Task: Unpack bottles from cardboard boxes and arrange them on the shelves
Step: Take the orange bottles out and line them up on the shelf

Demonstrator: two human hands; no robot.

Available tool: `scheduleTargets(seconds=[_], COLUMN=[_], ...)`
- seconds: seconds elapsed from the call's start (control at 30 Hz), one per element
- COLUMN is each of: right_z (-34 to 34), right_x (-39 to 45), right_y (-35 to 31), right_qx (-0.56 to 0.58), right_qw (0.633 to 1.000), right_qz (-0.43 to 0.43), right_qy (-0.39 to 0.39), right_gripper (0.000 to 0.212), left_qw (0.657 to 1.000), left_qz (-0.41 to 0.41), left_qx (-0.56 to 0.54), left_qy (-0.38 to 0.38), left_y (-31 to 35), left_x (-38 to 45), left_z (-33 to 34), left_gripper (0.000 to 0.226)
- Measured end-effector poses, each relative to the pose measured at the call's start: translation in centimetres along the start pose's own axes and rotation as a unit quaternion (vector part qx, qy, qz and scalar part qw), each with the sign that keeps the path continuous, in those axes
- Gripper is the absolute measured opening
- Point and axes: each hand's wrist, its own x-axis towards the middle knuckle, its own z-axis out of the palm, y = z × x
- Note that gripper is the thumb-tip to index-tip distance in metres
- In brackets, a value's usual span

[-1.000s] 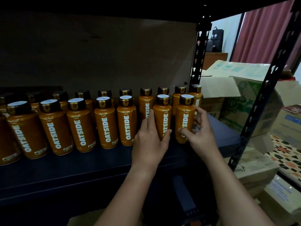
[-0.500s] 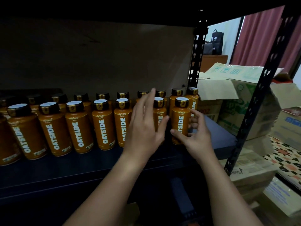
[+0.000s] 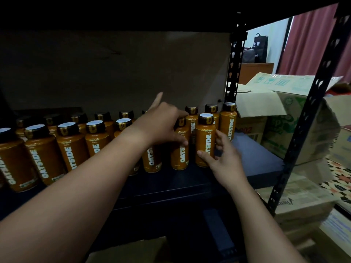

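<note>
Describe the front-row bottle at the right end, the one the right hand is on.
The rightmost front-row bottle is orange-brown with a dark cap, a pale disc on top and white vertical OATSIDE lettering. It looks like smooth plastic. It stands upright on the dark shelf, close beside its front-row neighbour. The right hand holds it, thumb across the lower front, fingers round its right side.

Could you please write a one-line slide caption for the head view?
Right hand grips an orange black-capped bottle on the dark shelf; left hand reaches across the neighbouring bottles.
</note>
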Motion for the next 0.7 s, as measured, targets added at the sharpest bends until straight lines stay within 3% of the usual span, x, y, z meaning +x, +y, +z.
scheduleTargets(seconds=[0.7], right_z=[2.1], right_x=[0.1], right_y=[-1.1], right_qx=[-0.052], right_qw=[0.998], right_qz=[0.008], right_qy=[-0.036], right_gripper=[0.087], left_qw=[1.0], left_qz=[-0.006], left_qx=[-0.018], left_qy=[0.0], left_y=[-1.6], left_x=[-1.0], left_z=[0.3], left_gripper=[0.086])
